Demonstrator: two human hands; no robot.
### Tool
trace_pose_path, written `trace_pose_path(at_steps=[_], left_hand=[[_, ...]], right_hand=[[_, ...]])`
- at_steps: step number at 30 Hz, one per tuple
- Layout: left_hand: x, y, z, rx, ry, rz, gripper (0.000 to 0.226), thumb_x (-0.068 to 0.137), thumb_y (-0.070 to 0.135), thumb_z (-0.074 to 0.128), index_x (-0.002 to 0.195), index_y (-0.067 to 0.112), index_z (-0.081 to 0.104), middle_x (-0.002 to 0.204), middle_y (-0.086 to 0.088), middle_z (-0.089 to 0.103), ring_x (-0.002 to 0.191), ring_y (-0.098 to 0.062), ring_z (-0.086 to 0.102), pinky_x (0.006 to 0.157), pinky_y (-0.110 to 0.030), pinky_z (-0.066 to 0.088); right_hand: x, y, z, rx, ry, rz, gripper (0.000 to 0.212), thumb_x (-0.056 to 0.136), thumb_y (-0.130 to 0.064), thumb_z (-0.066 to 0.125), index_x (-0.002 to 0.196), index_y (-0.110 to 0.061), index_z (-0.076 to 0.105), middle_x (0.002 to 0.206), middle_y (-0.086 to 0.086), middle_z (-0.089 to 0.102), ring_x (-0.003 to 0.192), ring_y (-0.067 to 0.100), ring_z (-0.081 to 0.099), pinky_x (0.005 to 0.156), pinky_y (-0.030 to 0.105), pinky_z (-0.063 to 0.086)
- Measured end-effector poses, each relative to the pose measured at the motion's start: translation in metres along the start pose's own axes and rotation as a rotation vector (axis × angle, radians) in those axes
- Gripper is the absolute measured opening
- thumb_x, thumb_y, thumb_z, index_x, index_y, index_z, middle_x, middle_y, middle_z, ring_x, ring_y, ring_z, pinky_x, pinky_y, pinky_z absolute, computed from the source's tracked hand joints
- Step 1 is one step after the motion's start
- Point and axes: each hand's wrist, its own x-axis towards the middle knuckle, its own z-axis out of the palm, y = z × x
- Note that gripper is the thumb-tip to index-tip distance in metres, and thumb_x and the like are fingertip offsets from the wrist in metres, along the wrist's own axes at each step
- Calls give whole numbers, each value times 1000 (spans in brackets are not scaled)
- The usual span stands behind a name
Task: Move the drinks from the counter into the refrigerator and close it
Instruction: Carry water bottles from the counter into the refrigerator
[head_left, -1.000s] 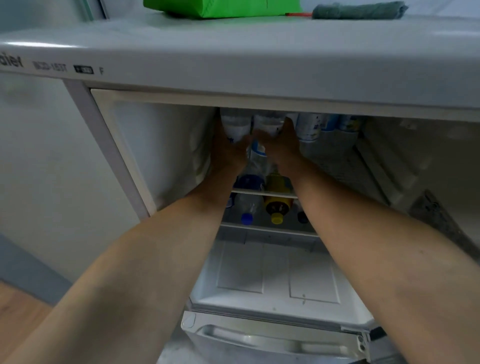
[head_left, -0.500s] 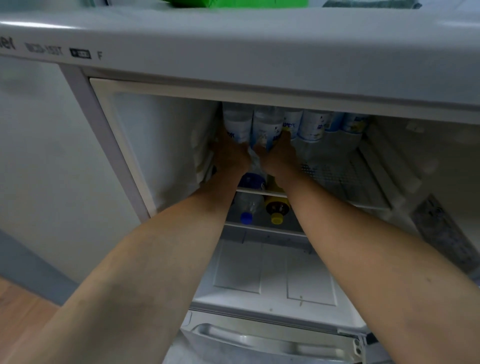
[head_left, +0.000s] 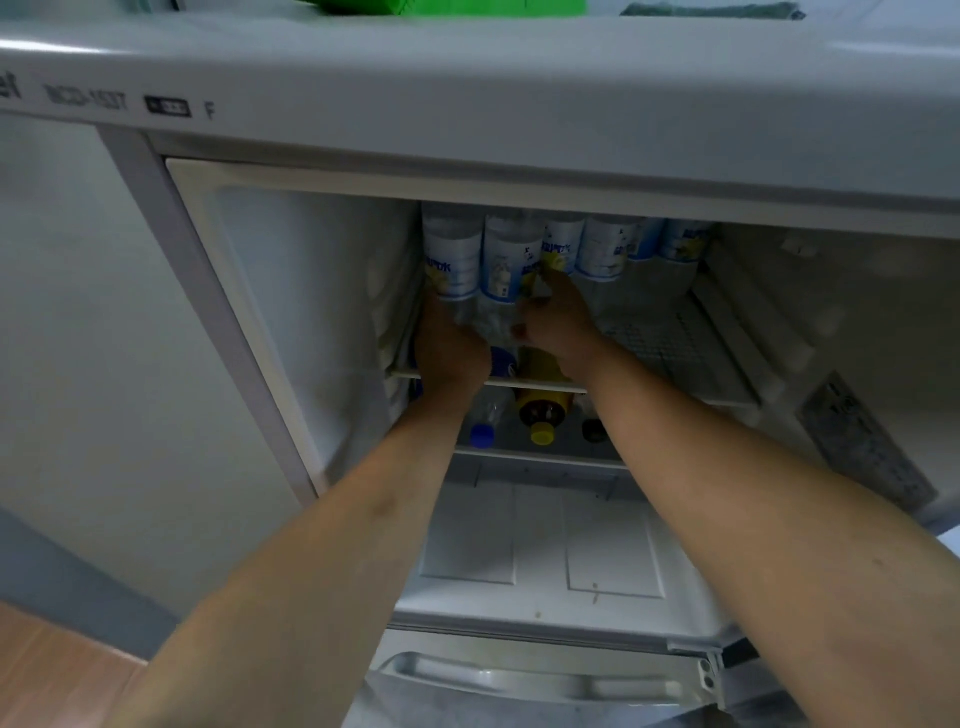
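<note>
Both our hands are deep in the open refrigerator (head_left: 322, 291) on the upper shelf (head_left: 691, 358): our left hand (head_left: 451, 349) curls round the base of the leftmost water bottle (head_left: 453, 257), our right hand (head_left: 558, 325) reaches along the second bottle (head_left: 511, 262), fingers (head_left: 551, 279) fairly straight against it, though we cannot tell whether it grips. More white-labelled bottles (head_left: 605, 249) stand in a row to the right. On the shelf below lie a yellow-capped bottle (head_left: 543, 415) and a blue-capped bottle (head_left: 484, 423).

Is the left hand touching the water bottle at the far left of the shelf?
Touching. The head view shows the left hand up against the base of the leftmost water bottle, no gap visible.
</note>
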Motion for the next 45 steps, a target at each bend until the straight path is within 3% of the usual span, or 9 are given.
trace_pose_path(at_steps=[3, 6, 10, 14, 18, 21, 25, 35, 45], left_hand=[[-26, -21, -7, -151, -21, 34, 36, 94, 4, 48, 129, 8, 56, 124, -9, 62, 116, -24, 58, 98, -30, 46], [-61, -41, -17, -270, -73, -13, 37, 94, 8, 55, 128, 22, 60, 112, 9, 63, 102, -9, 60, 85, -16, 46], [-109, -76, -33, -411, -134, 91, 27, 94, 13, 60, 102, 38, 66, 94, 5, 71, 80, -13, 71, 69, -24, 58], [-125, -94, -37, -319, -87, 295, 23, 91, 25, 55, 95, 45, 64, 80, 17, 68, 70, -5, 66, 63, -11, 50], [-143, -105, -33, -233, -186, 397, 33, 90, 2, 61, 101, 33, 65, 91, 28, 65, 81, 3, 63, 72, -6, 47], [-166, -111, -29, -203, -273, 459, 30, 91, 0, 63, 103, 28, 65, 92, 25, 64, 80, 1, 63, 71, -7, 46], [-223, -118, -19, -211, -470, 374, 31, 93, 8, 63, 99, 38, 63, 85, 20, 66, 79, -4, 64, 69, -10, 50], [-403, -168, -28, 44, -940, 287, 31, 88, 5, 69, 85, 36, 65, 74, 15, 68, 74, 7, 62, 62, -1, 42], [-509, -238, -36, 392, -1316, 89, 18, 89, 10, 66, 80, 25, 69, 66, 6, 72, 61, -7, 68, 59, -21, 54]], right_hand=[[-10, 5, -9, 47, 129, -11, 44, 97, -12, 52, 141, -19, 49, 137, 8, 56, 119, 25, 59, 102, 44, 52], [-43, 11, -17, 175, 236, -62, 20, 97, -17, 55, 113, -26, 64, 103, -3, 69, 94, 17, 67, 77, 30, 61], [-104, 32, -16, 301, 234, -91, 17, 95, -15, 61, 90, -30, 66, 71, -10, 69, 65, 8, 66, 59, 29, 57], [-154, 65, -22, 332, 267, -15, 16, 95, -11, 63, 94, -26, 68, 78, -6, 73, 67, 9, 69, 60, 25, 57], [-202, 90, -36, 388, 310, 62, 16, 93, -10, 65, 99, -23, 70, 87, 6, 69, 69, 12, 67, 62, 26, 55], [-241, 105, -49, 417, 335, 116, 15, 93, -3, 64, 100, -16, 69, 89, 13, 60, 65, 11, 63, 60, 25, 54], [-316, 134, -73, 426, 451, 202, 16, 91, 1, 64, 99, -13, 69, 87, 13, 59, 66, 12, 63, 62, 26, 55], [-581, 235, -122, 419, 921, 540, 12, 92, -12, 67, 104, -14, 69, 87, 13, 69, 68, 14, 65, 63, 28, 55], [-815, 321, -74, 566, 1304, 968, 13, 90, -13, 68, 103, -12, 68, 85, 7, 69, 66, 17, 63, 55, 25, 52]])
